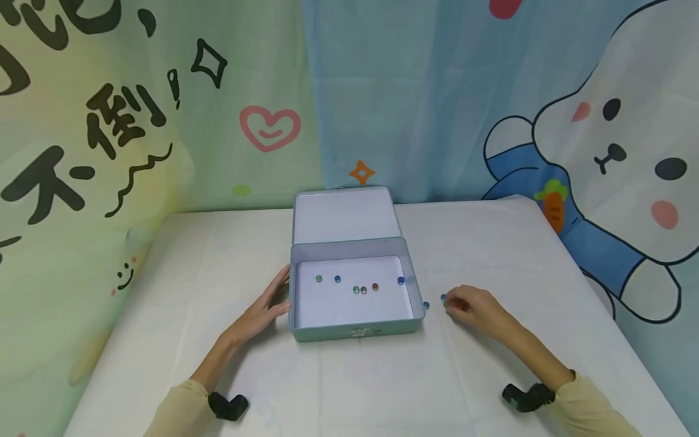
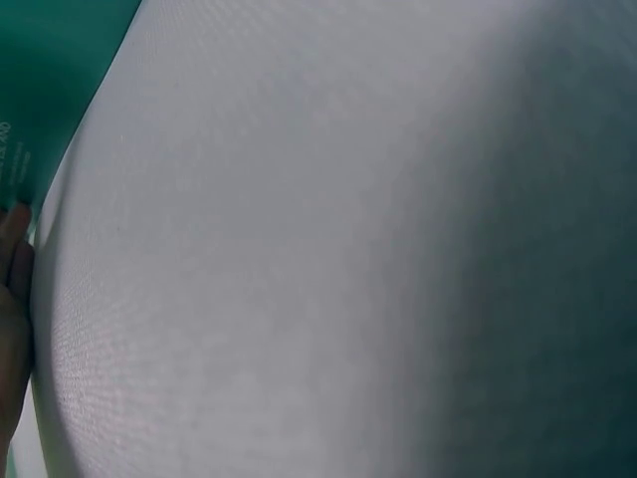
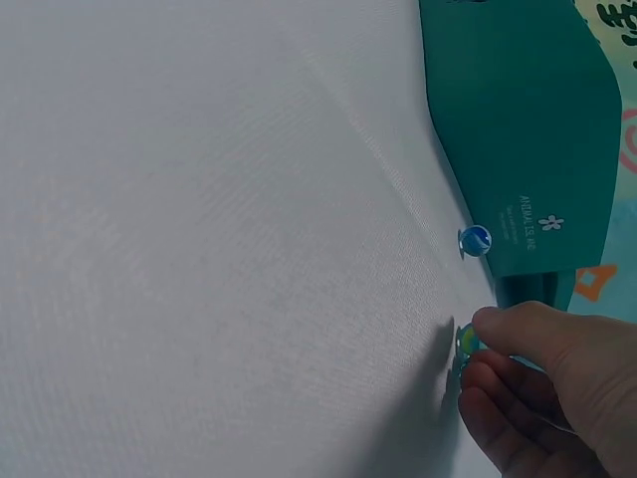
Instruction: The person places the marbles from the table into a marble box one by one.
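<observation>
Printed curtains [image 1: 371, 79], yellow-green and blue, hang beyond the left hand [image 1: 261, 312] and the right hand [image 1: 480, 311]; beneath both we see a white tablecloth [image 1: 371, 388]. Between the hands stands a green box [image 1: 327, 333], its lid [image 1: 345, 217] tipped back on the side away from them. We observe the left hand spread, fingers and thumb apart and resting against the near side wall of the box, with nothing in its hold. To its right, inside the box, six small marbles [image 1: 337, 279] lie scattered: green, blue, pale and brownish. We find the right hand curled, thumb and fingertips pinching a green marble [image 3: 468, 341] outside the box; whether it is clear of the cloth we cannot tell. Just beyond these fingertips we note a blue marble [image 1: 443, 297], and to their left, close beside the box wall, a second blue marble [image 1: 426, 305]. Behind each hand we see a black wrist device [image 1: 228, 406] and a pale yellow sleeve [image 1: 182, 409].
</observation>
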The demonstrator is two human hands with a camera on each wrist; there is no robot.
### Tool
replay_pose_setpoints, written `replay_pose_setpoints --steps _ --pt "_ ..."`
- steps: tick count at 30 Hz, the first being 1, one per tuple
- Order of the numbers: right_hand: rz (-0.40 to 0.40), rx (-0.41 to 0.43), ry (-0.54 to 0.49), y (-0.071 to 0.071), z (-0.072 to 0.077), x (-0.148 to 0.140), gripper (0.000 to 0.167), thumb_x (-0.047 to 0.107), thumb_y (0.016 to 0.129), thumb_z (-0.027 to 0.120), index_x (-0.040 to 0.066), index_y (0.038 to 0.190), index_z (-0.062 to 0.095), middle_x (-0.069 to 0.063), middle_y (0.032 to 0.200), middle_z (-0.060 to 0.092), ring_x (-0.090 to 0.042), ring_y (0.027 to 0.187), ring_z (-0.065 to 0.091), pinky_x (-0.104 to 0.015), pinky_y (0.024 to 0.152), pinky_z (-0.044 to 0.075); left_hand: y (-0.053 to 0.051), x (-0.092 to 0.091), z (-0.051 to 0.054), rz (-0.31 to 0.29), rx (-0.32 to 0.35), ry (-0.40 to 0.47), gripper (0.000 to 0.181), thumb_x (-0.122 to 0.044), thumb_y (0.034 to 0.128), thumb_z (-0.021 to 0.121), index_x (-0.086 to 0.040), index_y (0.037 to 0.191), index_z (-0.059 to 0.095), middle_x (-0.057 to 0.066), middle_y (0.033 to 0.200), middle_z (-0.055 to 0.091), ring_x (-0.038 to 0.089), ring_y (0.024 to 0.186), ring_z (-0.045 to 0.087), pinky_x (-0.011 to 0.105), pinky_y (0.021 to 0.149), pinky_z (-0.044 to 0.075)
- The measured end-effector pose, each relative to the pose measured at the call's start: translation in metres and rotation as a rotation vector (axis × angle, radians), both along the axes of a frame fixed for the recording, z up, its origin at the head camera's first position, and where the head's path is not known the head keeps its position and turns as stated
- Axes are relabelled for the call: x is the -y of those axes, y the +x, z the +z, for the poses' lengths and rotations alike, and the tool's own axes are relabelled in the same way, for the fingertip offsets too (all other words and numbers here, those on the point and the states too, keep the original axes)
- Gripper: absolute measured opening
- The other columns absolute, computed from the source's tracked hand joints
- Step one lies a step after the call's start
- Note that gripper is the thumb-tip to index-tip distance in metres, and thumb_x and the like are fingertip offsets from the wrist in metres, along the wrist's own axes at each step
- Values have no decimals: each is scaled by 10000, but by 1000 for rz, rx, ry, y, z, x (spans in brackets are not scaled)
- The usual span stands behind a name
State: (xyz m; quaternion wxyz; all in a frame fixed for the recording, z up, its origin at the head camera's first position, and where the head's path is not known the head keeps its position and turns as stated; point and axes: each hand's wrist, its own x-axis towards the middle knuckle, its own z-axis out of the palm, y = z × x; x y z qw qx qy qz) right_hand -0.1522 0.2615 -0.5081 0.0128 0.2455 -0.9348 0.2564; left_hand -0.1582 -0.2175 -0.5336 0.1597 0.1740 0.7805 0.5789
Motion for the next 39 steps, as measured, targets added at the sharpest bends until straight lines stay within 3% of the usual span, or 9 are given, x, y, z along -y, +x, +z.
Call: replay_pose_setpoints --steps 7,21,27,39 --pt "-46 16 97 -2 2 6 134 60 808 746 61 923 679 24 790 646 -46 699 526 -210 613 480 0 0 -2 -10 -7 7 722 -249 987 483 -376 1555 56 72 1651 87 418 1486 166 717 1122 142" --pt "-119 16 112 -2 -1 12 120 108 819 746 71 853 637 48 701 600 -35 634 483 -204 559 432 1 -2 -2 -3 -4 10 719 -244 989 486 -393 1551 63 68 1650 99 412 1485 175 709 1126 146" --pt "-138 86 51 0 3 12 94 95 823 732 65 843 645 53 714 628 -24 656 514 -194 584 467 1 -2 0 0 -2 7 727 -238 983 502 -405 1548 75 41 1651 98 389 1496 160 700 1137 131" --pt "-38 -8 -120 3 8 10 142 -15 773 754 63 831 649 41 720 641 24 659 525 -173 576 495 -1 0 -2 -11 -22 15 721 -209 992 485 -346 1562 65 89 1649 90 422 1487 160 700 1136 132"
